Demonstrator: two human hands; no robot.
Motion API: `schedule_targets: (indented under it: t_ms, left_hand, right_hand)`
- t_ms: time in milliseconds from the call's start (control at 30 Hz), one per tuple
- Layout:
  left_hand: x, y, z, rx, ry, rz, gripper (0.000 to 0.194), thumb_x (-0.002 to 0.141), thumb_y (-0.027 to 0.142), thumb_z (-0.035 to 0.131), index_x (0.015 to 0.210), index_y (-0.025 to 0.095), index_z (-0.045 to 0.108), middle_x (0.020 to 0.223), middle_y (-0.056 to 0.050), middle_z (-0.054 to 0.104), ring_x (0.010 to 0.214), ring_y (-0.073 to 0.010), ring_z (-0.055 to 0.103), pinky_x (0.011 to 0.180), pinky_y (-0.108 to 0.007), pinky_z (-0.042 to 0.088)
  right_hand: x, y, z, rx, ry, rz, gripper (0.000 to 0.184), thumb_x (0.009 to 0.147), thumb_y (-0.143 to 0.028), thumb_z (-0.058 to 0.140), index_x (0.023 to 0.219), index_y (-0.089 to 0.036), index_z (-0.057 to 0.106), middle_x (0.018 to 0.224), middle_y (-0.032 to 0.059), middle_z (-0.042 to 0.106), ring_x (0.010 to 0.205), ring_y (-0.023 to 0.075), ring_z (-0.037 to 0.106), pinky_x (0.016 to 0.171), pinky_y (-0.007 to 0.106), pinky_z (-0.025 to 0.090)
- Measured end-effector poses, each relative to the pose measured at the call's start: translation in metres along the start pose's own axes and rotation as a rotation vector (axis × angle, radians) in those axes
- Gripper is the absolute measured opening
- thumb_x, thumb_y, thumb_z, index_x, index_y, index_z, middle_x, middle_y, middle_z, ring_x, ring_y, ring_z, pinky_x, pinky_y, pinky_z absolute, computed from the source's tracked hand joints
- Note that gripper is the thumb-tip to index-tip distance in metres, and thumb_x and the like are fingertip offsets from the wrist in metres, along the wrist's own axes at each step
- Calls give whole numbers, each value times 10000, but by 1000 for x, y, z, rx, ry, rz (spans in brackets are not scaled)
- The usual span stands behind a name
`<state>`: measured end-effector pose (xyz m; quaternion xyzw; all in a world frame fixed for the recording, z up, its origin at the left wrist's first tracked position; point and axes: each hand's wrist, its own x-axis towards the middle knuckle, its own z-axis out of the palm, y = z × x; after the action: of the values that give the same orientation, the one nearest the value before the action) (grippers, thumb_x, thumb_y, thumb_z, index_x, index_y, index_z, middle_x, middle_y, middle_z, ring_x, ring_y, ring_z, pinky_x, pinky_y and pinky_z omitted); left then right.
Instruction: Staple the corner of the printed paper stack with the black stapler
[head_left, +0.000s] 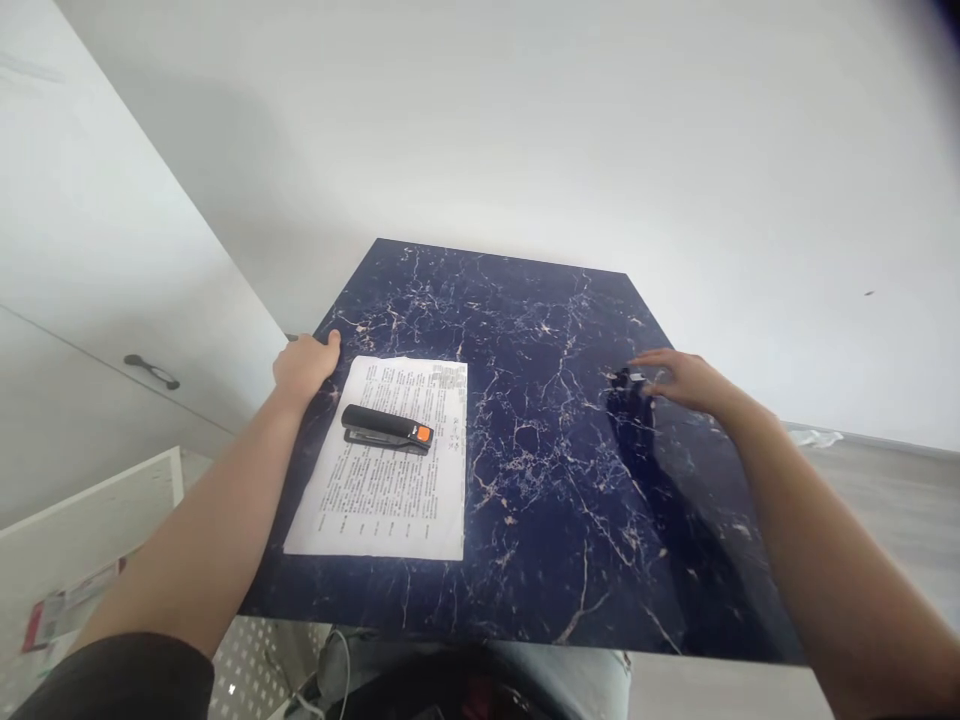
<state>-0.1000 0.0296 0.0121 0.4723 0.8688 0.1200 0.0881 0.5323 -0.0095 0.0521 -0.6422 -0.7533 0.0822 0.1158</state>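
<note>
My left hand [305, 368] is at the left edge of a dark blue marbled table [547, 500]. Its thumb rests on top, and the other fingers wrap over the edge, mostly out of sight. Over the right part of the table, my right hand [679, 378] has its thumb and fingers apart, tips close to the surface. A small pale spot shows by those fingertips; whether it is an object or a reflection I cannot tell. Printed sheets of paper [390, 520] lie on the table's left half. A black stapler [386, 425] with an orange square rests across them, touched by neither hand.
A white wall [525, 130] stands behind the table. To the left is a white cabinet with a dark handle [152, 371]. A white perforated basket [244, 670] and a cable [345, 670] are below the near left edge. Something crumpled and clear [814, 438] lies on the floor at right.
</note>
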Motion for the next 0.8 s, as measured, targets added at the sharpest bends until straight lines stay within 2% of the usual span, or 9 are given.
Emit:
schedule_targets:
  t_ms: [67,133,267,333,400,567,633,700,800]
  left_hand:
    - [-1,0,-1,-6,-8,-5,815,988,682,384,1338,5,672,1320,-333,678,1237,-498,648,1016,-572,512]
    - [-3,0,-1,-12,-14,-5,811,991,684,381,1337,9,668,1317,-332,680,1229,-488,655,1010,-565,513]
    - [-4,-1,0,-24,-3,1,793,994,683,384,1327,22,669,1322,-328,679,1220,-474,662,999,-555,516]
    - [-3,-2,1,-32,-4,4,781,996,680,386,1316,27,674,1323,-327,678,1227,-478,657,1001,-558,512]
    - [-2,-3,1,-38,-4,7,782,1000,682,379,1314,30,674,1323,-327,678,1232,-480,654,1003,-564,507]
    - [-2,-3,0,-31,-16,11,792,1007,683,373,1333,20,661,1341,-340,665,1244,-479,649,1006,-563,499]
    - [-2,-2,-1,-21,-16,14,795,1012,678,369,1338,11,654,1338,-346,664,1242,-482,652,1005,-563,496]
    - [-3,-2,-1,-14,-12,20,793,1017,673,365,1337,6,650,1324,-349,670,1240,-477,656,1007,-558,492]
    - [-4,-2,-1,-14,-10,25,788,1022,668,363,1333,2,647,1304,-351,678,1237,-469,660,1005,-551,493]
  right_hand:
    - [-6,17,2,72,-9,16,320,696,-90,813,967,-253,864,1140,170,792,850,275,747,859,471,541]
    - [-5,16,9,108,37,33,216,721,-90,774,834,-258,849,967,146,808,715,239,717,793,462,521]
    - [18,-19,32,130,107,-20,111,753,-162,743,775,-247,811,870,129,797,770,263,726,824,468,516]
    - [39,-57,46,160,131,-76,147,784,-239,755,915,-220,818,915,131,802,827,261,732,855,443,523]
    - [63,-112,62,201,140,-153,242,815,-314,750,1035,-224,792,905,69,796,822,232,720,858,405,529]
    - [129,-280,100,397,93,-441,22,817,-210,709,827,-194,719,858,33,759,770,181,650,816,344,493]
    - [150,-331,112,424,72,-471,45,860,-201,679,840,-197,719,904,31,760,807,167,643,834,328,487]
    - [166,-363,125,428,34,-483,54,870,-182,683,831,-191,720,909,34,753,816,158,629,840,319,482]
    - [177,-379,138,409,-57,-507,80,834,-141,739,768,-179,713,868,32,738,793,148,604,833,312,470]
